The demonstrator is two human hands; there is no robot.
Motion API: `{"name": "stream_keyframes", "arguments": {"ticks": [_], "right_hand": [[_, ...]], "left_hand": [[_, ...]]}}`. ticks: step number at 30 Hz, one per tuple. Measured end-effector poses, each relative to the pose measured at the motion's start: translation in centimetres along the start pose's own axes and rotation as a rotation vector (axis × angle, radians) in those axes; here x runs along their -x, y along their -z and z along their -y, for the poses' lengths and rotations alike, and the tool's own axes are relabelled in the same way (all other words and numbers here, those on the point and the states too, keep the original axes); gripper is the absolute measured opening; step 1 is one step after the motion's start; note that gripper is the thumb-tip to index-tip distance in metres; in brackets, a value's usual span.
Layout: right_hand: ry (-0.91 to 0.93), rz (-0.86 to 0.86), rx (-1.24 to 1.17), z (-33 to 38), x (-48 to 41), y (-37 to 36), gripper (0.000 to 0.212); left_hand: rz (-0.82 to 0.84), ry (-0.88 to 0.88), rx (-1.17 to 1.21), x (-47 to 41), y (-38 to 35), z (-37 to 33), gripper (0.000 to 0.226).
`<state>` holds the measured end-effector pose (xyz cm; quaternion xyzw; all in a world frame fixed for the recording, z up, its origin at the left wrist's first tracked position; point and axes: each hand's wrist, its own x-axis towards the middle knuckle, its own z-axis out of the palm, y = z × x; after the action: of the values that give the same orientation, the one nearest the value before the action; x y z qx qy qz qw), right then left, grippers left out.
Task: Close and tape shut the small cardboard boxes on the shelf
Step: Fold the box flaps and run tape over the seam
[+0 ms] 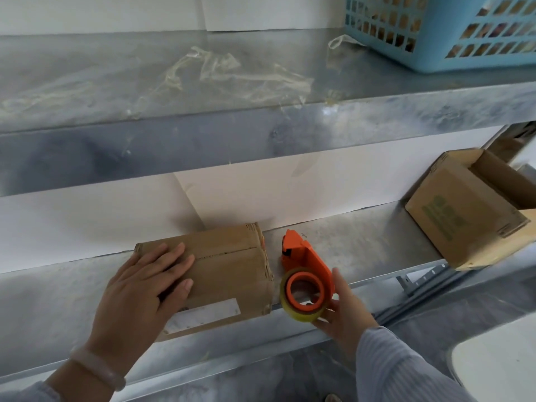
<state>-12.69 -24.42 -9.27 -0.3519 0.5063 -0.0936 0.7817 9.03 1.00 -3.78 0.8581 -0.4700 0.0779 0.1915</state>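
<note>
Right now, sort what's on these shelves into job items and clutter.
Job: closed brown cardboard box; orange tape dispenser with yellowish roll; open brown cardboard box with green print.
Clutter: blue plastic lattice basket; crumpled clear plastic scraps.

tape dispenser (pixel 306 268) right of box (pixel 226 265), touching perhaps

Tape dispenser (pixel 307 256) is orange, box (pixel 232 265) brown, basket (pixel 435 39) blue.

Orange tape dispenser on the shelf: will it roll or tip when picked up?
Probably stiff: the tape dispenser looks like hard plastic. Its flat-sided frame should keep it from rolling. The tape roll end likely feels heavier.
</note>
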Motion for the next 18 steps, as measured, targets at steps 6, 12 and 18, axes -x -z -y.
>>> {"name": "stream_keyframes", "arguments": {"ticks": [6, 12, 18], "right_hand": [[-0.047, -0.023, -0.196, -0.3, -1.2, 0.3, 0.034], [-0.062, 0.134, -0.236, -0.8, -0.4, 0.3, 0.035], [0.034, 0.213, -0.295, -0.7, 0.3, -0.3, 0.034]], "left_hand": [[-0.002, -0.001, -0.001, 0.0, 0.1, 0.0, 0.058], [-0.007, 0.003, 0.006, -0.1, 0.2, -0.1, 0.058], [-0.01, 0.008, 0.01, -0.1, 0.2, -0.2, 0.06]]}}
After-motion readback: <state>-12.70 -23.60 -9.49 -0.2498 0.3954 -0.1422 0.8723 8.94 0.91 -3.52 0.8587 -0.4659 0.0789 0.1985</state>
